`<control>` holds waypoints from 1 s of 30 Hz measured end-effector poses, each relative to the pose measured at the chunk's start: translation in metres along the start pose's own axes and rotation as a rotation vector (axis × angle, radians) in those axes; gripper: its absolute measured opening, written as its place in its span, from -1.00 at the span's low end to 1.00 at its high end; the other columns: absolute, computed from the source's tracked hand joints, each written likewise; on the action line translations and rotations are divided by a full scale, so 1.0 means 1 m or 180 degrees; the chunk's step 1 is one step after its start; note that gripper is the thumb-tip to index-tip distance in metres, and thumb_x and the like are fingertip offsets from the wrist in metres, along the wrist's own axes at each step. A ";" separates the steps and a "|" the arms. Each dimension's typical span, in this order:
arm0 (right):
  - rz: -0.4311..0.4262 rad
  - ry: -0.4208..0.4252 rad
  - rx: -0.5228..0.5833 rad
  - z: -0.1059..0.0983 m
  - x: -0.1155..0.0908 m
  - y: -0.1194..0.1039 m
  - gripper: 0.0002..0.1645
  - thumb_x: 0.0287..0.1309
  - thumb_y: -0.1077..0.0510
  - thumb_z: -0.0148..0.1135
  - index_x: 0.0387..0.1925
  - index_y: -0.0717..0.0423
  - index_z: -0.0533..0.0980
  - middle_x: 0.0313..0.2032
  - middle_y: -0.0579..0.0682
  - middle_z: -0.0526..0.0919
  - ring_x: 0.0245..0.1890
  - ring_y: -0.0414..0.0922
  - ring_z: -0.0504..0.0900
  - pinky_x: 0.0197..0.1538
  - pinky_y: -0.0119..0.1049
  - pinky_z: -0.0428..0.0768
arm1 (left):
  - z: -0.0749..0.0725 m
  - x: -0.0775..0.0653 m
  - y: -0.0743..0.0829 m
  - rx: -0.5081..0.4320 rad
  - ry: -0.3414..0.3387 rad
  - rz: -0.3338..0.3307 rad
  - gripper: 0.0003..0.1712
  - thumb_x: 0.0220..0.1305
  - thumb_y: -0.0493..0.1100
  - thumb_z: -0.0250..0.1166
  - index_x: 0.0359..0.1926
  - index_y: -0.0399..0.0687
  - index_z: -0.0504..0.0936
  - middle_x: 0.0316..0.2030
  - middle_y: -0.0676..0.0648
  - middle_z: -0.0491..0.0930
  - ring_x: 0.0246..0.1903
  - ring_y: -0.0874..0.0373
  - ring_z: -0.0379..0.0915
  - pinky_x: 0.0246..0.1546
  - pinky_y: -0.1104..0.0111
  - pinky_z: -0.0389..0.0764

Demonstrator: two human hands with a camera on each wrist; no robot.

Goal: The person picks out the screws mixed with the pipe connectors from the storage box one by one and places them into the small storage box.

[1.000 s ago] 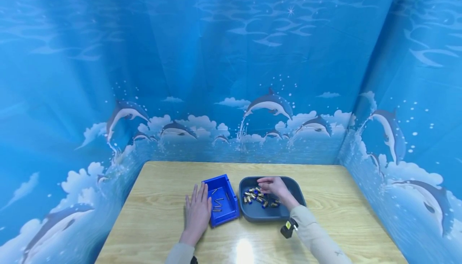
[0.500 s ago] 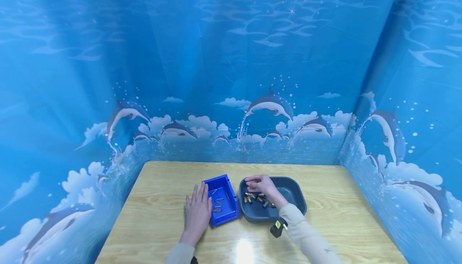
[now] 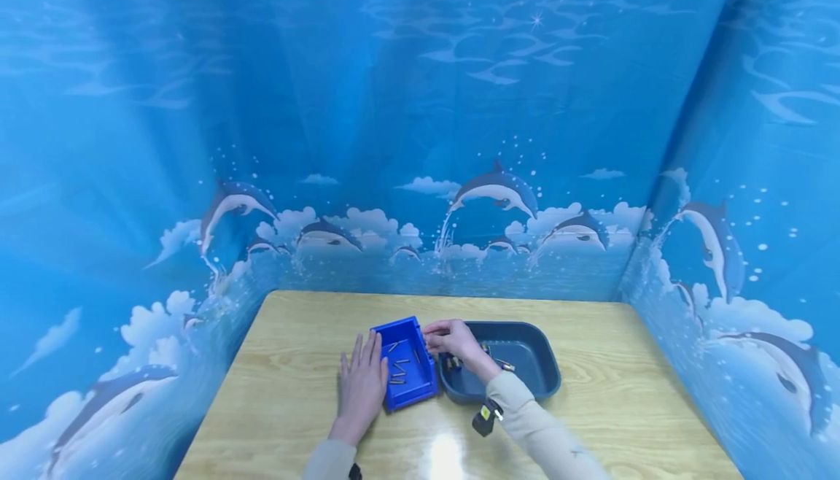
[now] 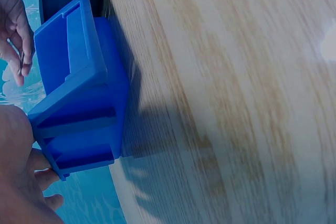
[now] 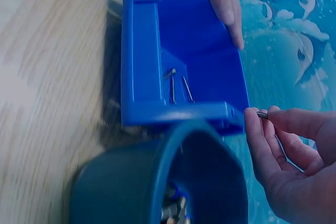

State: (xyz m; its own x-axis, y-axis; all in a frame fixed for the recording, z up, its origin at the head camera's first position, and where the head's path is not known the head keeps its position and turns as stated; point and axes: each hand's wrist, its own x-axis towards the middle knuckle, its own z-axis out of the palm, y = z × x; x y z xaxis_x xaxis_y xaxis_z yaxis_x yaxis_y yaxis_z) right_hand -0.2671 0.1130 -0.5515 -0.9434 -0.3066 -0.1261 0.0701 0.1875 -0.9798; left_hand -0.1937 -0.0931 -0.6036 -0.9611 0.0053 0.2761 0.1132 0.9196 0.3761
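Observation:
My left hand point(image 3: 364, 385) lies with fairly straight fingers along the left rim of a blue plastic bin point(image 3: 416, 394). Several thin metal screws point(image 5: 173, 88) are scattered on the bin's floor. Thumb and fingertips of my right hand point(image 3: 459, 343) pinch a small metal screw point(image 5: 262, 115), largely covered by the fingers. That hand is over the gap between the bin's right rim and a dark grey tub point(image 3: 554, 384). Brass-coloured fittings with blue ends point(image 5: 179, 208) lie in the tub, partly hidden behind my right hand and wrist in the head view.
Bin and tub stand side by side on a light wooden table point(image 3: 295, 334). A blue curtain point(image 3: 420, 101) printed with dolphins encloses the table at the back and sides. A small black device point(image 3: 485, 420) is strapped to my right wrist.
My right hand has moved left, from over the middle of the tub to the bin's right rim, uncovering the tub's right part. My left hand has stayed on the bin.

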 end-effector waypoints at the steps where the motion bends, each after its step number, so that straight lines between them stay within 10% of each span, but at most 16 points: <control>1: -0.0007 0.0008 0.0004 0.004 0.001 0.000 -0.70 0.29 0.45 0.21 0.01 0.59 0.56 -0.11 0.43 0.70 -0.31 0.02 0.78 -0.13 -0.14 0.78 | 0.000 0.000 0.000 -0.0006 -0.0001 0.0000 -0.36 0.55 -0.03 0.06 0.53 -0.16 0.24 0.53 -0.16 0.18 0.54 -0.21 -0.07 0.45 -0.31 0.03; 8: -0.0228 -0.0061 -0.0450 0.029 0.005 -0.002 -0.77 0.21 0.48 0.26 -0.10 0.51 0.63 -0.24 0.38 0.73 -0.28 0.26 0.77 -0.21 -0.14 0.79 | 0.001 0.002 0.000 0.0004 0.0023 0.0022 -0.36 0.55 -0.03 0.05 0.52 -0.17 0.25 0.52 -0.16 0.20 0.53 -0.21 -0.03 0.44 -0.31 0.05; 17: -0.1107 0.0132 -0.2150 0.054 0.007 0.005 -0.82 0.00 0.46 0.38 -0.32 0.25 0.73 -0.45 -0.01 0.77 -0.47 -0.15 0.73 -0.37 -0.48 0.65 | 0.003 0.002 -0.001 0.0064 0.0117 0.0086 -0.38 0.54 -0.03 0.10 0.49 -0.18 0.30 0.50 -0.17 0.24 0.51 -0.23 0.04 0.42 -0.33 0.11; 30: -0.1518 0.0170 -0.3285 0.076 0.009 0.021 -0.80 -0.07 0.43 0.38 -0.42 0.11 0.72 -0.45 -0.07 0.76 -0.40 -0.15 0.73 -0.31 -0.38 0.69 | 0.003 0.001 0.000 0.0035 0.0205 0.0112 -0.39 0.51 -0.08 0.14 0.46 -0.21 0.34 0.48 -0.19 0.28 0.49 -0.25 0.08 0.39 -0.35 0.14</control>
State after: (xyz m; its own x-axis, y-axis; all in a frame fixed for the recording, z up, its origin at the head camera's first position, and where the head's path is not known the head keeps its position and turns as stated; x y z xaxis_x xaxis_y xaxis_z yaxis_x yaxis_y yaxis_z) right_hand -0.2499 0.0433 -0.5853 -0.8168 -0.5170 0.2562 -0.5765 0.7487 -0.3272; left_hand -0.1953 -0.0919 -0.6064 -0.9383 0.0127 0.3456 0.1435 0.9236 0.3556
